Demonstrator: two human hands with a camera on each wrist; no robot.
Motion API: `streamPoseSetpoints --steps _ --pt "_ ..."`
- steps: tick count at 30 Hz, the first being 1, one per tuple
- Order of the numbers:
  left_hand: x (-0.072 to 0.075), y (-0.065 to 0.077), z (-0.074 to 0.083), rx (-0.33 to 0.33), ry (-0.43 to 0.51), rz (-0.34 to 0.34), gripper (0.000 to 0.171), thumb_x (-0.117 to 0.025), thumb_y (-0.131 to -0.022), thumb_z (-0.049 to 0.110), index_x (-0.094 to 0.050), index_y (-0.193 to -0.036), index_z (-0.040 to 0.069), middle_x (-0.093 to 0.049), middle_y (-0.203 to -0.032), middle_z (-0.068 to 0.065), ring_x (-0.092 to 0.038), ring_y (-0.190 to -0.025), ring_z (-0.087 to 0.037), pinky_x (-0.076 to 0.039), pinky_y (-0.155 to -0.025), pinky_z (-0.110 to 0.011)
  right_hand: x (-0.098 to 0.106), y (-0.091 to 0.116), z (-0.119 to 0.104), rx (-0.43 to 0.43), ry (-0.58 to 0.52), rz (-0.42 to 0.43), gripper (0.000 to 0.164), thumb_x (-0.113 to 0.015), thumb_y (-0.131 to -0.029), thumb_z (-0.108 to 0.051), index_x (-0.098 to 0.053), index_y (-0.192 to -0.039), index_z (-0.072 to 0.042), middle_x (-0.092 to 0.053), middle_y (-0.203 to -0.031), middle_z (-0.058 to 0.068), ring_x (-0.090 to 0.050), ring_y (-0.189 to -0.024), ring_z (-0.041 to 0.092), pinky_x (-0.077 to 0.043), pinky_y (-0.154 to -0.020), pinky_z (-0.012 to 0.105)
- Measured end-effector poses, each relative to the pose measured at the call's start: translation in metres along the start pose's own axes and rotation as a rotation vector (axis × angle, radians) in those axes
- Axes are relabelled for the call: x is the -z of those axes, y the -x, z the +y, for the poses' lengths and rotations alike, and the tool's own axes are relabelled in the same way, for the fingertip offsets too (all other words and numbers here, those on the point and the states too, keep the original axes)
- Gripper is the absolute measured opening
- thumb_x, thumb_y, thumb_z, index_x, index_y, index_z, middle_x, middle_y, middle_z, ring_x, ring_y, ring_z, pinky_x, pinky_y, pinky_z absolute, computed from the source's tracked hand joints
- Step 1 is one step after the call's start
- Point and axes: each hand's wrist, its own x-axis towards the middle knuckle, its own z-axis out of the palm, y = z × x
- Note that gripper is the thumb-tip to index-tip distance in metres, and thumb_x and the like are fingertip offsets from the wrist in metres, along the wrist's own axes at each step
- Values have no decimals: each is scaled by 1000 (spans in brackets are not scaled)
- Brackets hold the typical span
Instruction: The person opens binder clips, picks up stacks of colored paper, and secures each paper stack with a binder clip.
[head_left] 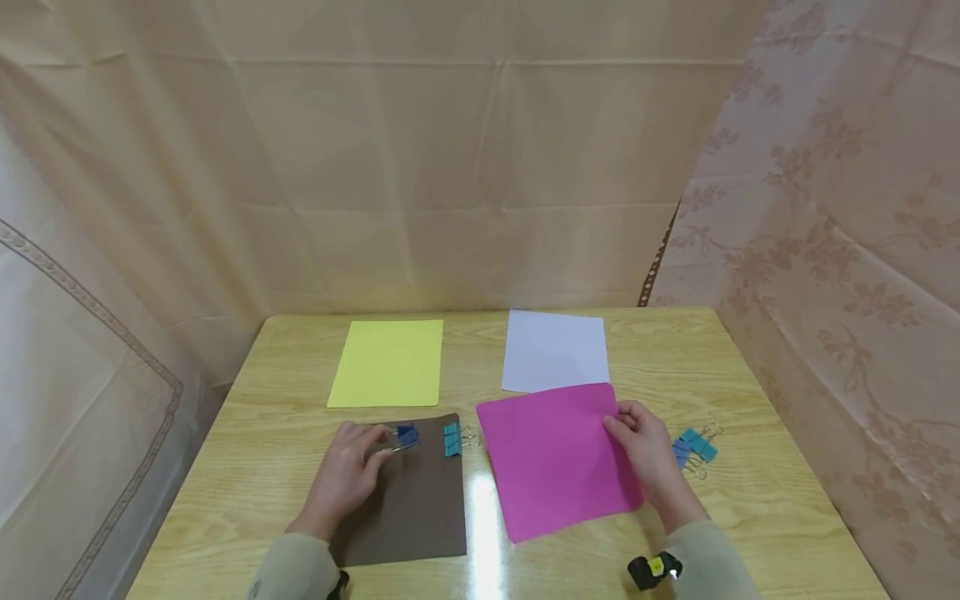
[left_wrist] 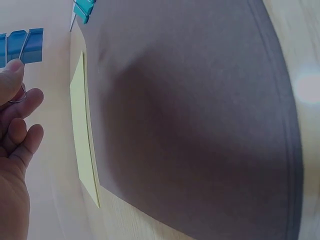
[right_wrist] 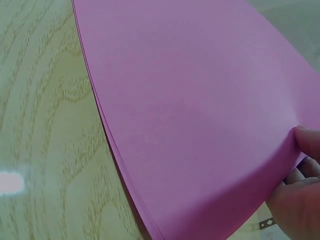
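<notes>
My left hand (head_left: pixel 348 475) pinches a blue binder clip (head_left: pixel 407 436) by its wire handles, above a dark brown sheet of paper (head_left: pixel 420 517). In the left wrist view the same clip (left_wrist: pixel 27 46) shows between thumb and fingers. A teal binder clip (head_left: pixel 452 440) sits on the brown paper's right edge, near its top corner. With thumb and fingers my right hand (head_left: pixel 643 446) grips the right edge of some magenta paper (head_left: pixel 558 467), which is tilted up from the table. The right wrist view shows more than one layer along the magenta paper's edge (right_wrist: pixel 107 130).
Yellow paper (head_left: pixel 390 364) lies at the back left of the wooden table (head_left: pixel 225 500). Pale lilac paper (head_left: pixel 555 350) lies at the back right, partly behind the magenta paper. Blue and teal binder clips (head_left: pixel 699 445) lie right of my right hand. Curtains (head_left: pixel 450 167) hang around the table.
</notes>
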Motion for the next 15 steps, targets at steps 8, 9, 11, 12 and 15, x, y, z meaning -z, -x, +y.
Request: streamPoseSetpoints --steps 8,9,11,12,15 --pt "-2 -3 4 -6 32 -12 22 -85 -82 4 -74 -101 6 -72 -94 -4 -57 -89 -21 -51 -78 -39 -2 2 -3 3 -70 -11 30 -57 -106 -20 -54 -131 -2 -68 -111 0 -63 -95 10 -52 -81 24" --pt "-2 -4 5 -8 39 -14 21 -85 -82 4 -74 -101 6 -72 -94 -4 -57 -89 -21 -52 -78 -40 -2 3 -3 3 -79 -12 30 -57 -106 -19 -54 -131 -2 -68 -111 0 -63 -95 11 -53 -81 24" --pt "-3 -4 7 1 46 -23 21 -84 -82 4 -75 -101 6 -72 -94 -4 -57 -90 -20 -52 -78 -39 -3 3 -3 4 -100 -15 30 -56 -106 -19 -53 -130 -1 -68 -110 0 -63 -95 11 -53 -81 25" --pt "-3 -4 8 8 48 -28 21 -84 -82 4 -75 -101 6 -72 -94 -3 -57 -90 -20 -52 -77 -39 -3 3 -3 4 -109 -16 30 -56 -106 -18 -53 -130 -1 -68 -109 0 -63 -95 11 -53 -81 25" --pt "-4 -5 10 25 51 -46 19 -84 -83 5 -75 -100 7 -72 -94 -2 -56 -90 -18 -53 -77 -38 -4 3 -3 9 -133 -16 28 -55 -107 -16 -53 -129 0 -68 -108 0 -64 -95 12 -54 -81 25"
